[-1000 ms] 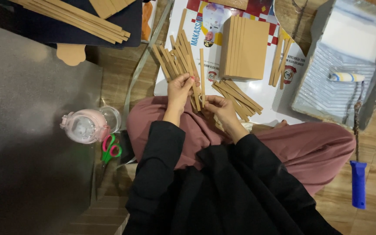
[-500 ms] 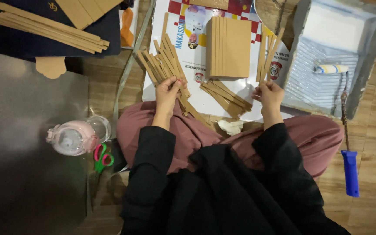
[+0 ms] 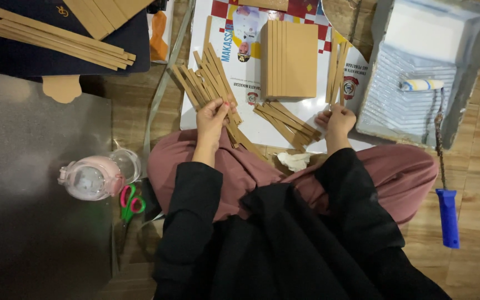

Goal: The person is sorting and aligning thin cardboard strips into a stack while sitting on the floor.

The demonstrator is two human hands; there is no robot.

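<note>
I sit on a wooden floor in a black top and pink trousers. My left hand (image 3: 213,118) grips a fanned bundle of thin tan cardboard strips (image 3: 205,82) over a white printed sheet (image 3: 239,119). My right hand (image 3: 337,119) holds a few upright strips (image 3: 337,69) near the sheet's right edge. Between my hands lies a loose heap of strips (image 3: 287,119). Beyond it rests a neat block of strips (image 3: 289,58) laid side by side.
A paint tray (image 3: 418,66) with a small roller (image 3: 422,85) and its blue handle (image 3: 448,216) lies at the right. At the left are a grey board (image 3: 23,222), a pink bottle (image 3: 93,178), scissors (image 3: 129,204), and more strips on dark cloth (image 3: 56,36). A crumpled tissue (image 3: 294,161) rests on my lap.
My hands have parted. The right hand moved right from the bundle to the strips at the sheet's right edge; the left hand keeps the fanned bundle.
</note>
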